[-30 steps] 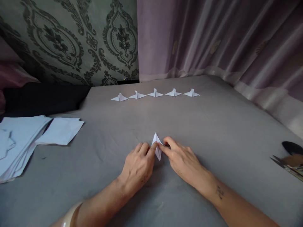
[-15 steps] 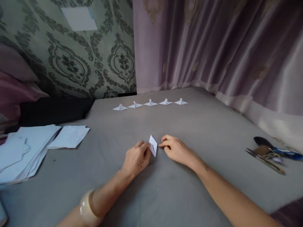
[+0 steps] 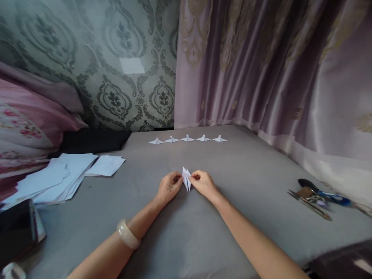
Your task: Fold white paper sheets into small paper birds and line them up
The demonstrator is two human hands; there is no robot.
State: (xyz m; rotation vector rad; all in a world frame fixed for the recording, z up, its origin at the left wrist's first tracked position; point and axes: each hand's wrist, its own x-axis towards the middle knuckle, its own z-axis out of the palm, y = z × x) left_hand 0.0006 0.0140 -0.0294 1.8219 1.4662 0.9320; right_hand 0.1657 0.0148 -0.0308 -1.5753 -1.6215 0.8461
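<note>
A small white folded paper (image 3: pixel 186 181), shaped like a narrow diamond with pointed ends, is held between my two hands above the grey surface (image 3: pixel 186 240). My left hand (image 3: pixel 170 184) pinches its left edge between thumb and fingers. On the opposite edge, my right hand (image 3: pixel 203 184) grips it with thumb and forefinger. Past my hands stands a row of several white folded paper figures (image 3: pixel 187 138) with spread wings and upright middles. A pale bangle (image 3: pixel 128 235) circles my left wrist.
White paper sheets (image 3: pixel 78 174) lie in a pile at left, with smaller paper squares (image 3: pixel 106 165) beside them. A dark phone-like device (image 3: pixel 17 228) sits nearer at left. Tweezers (image 3: pixel 309 205) and a blue-handled tool (image 3: pixel 334 197) lie at right. A purple curtain (image 3: pixel 232 77) hangs behind.
My right hand has closed on the right side of the folded paper, where it was just beside it before. The view has tilted up and shifted left, bringing the dark device into sight.
</note>
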